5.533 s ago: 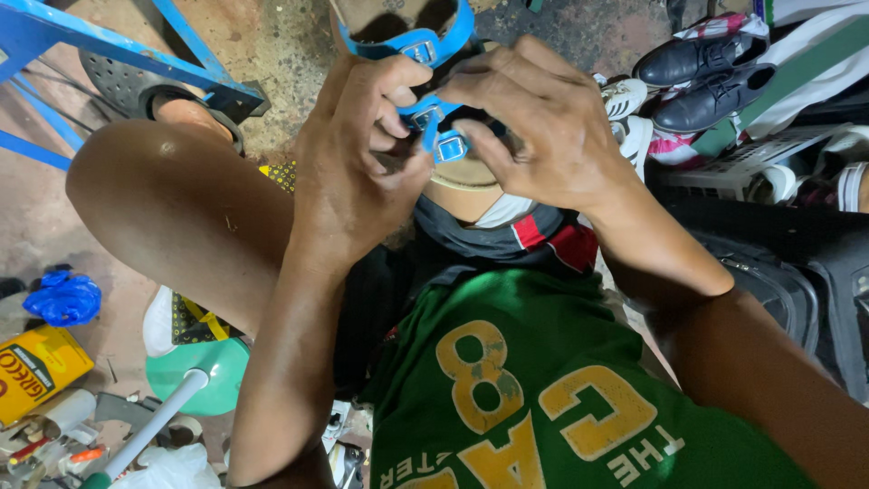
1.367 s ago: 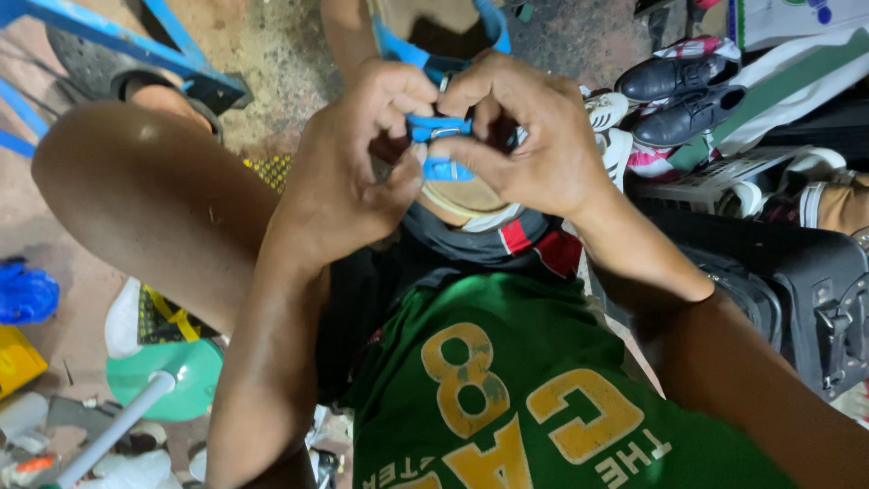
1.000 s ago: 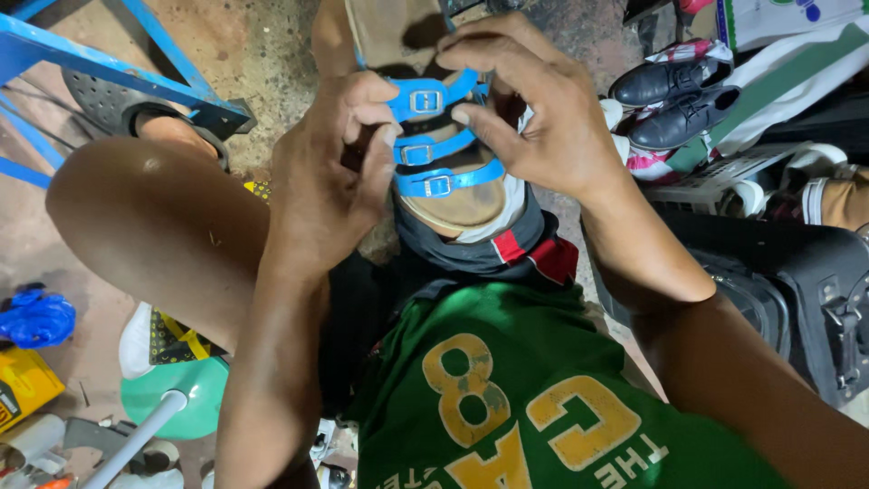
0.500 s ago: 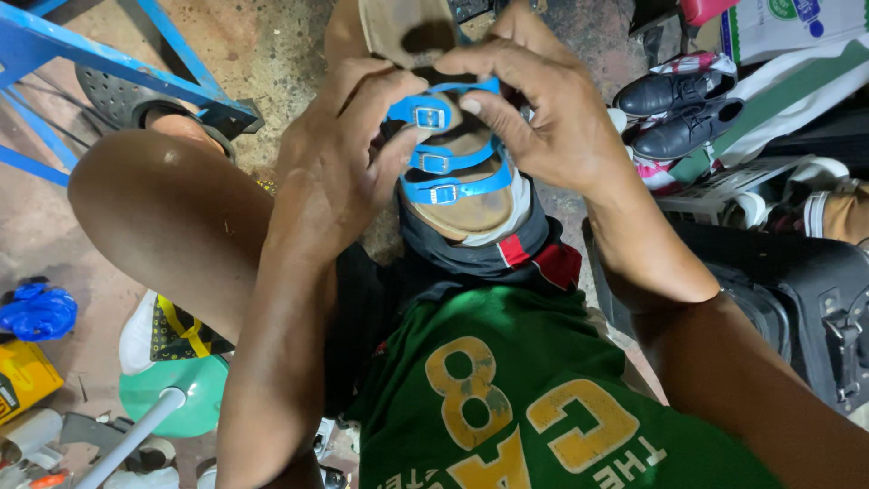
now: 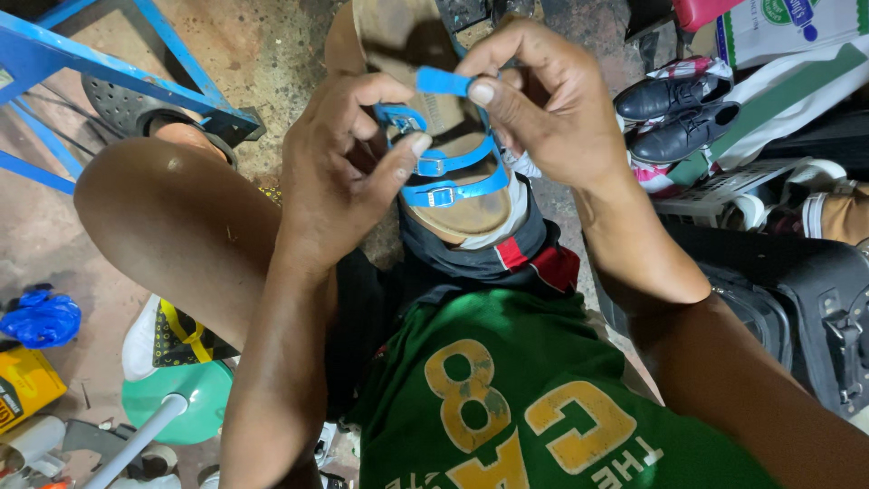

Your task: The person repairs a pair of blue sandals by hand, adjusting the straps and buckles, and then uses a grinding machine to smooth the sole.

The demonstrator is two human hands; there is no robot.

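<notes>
The top blue strap [image 5: 444, 81] is out of its buckle [image 5: 403, 119] now, its free end pinched up by the right hand [image 5: 543, 109]; the left hand [image 5: 348, 172] has slid down, thumb on the middle strap [image 5: 453, 163], sandal [image 5: 444, 145] lifted nearer

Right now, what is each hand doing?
Left hand: fingers closed on a blue buckle strap of the sandal.
Right hand: fingers pinching the blue strap end.

Sandal [image 5: 457, 195]: matt, worn tan footbed; glossy blue straps [image 5: 453, 167] with metal buckles. Black shoes [image 5: 683, 113]: polished leather.
</notes>
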